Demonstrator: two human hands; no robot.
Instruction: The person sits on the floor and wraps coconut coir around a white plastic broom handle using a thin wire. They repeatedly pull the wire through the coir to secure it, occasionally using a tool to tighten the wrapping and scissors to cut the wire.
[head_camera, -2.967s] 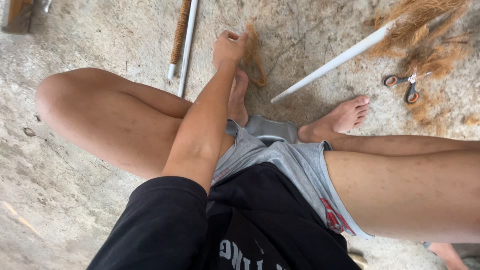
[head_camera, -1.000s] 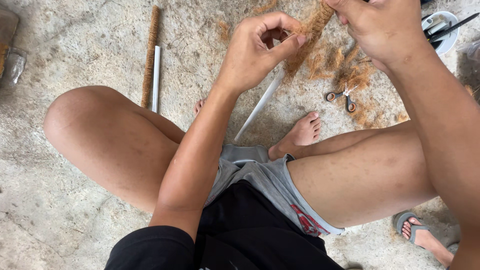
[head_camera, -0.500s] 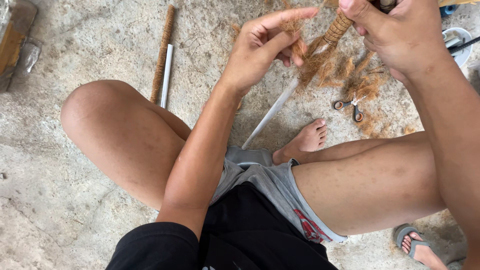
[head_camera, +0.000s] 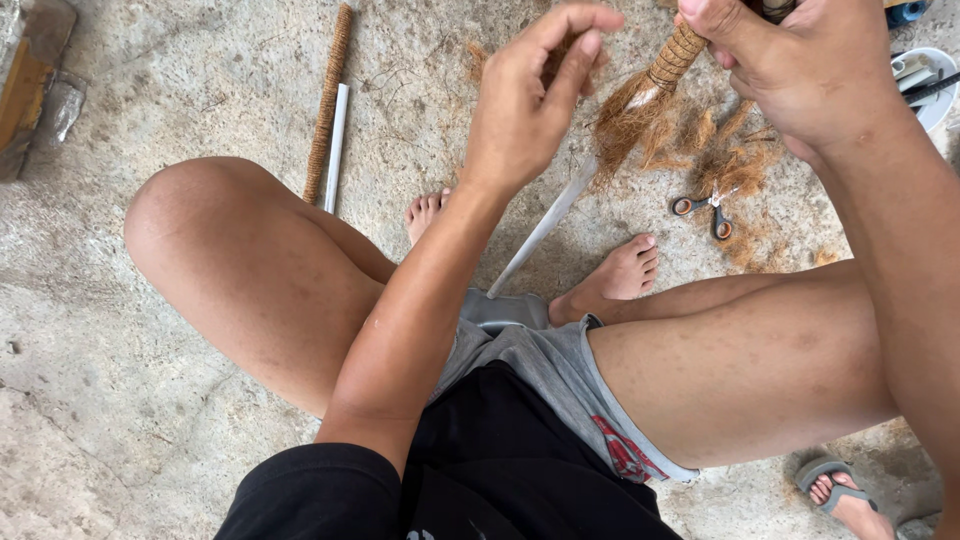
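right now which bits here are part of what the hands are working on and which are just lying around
In hand:
right hand gripping the fibre-wrapped white pipe
left hand at the loose brown fibre

Lying about:
scissors
finished wrapped stick and bare white pipe
fibre scraps on the concrete floor

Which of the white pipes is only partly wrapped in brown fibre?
The pipe in the right hand: its fibre-wound end meets bare white pipe. The floor pair are separate: one wrapped rod, one bare pipe.

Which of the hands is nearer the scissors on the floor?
Right. The right hand holds the fibre-wrapped stick almost directly above the scissors; the left hand sits further off to their left, pinching loose fibre.
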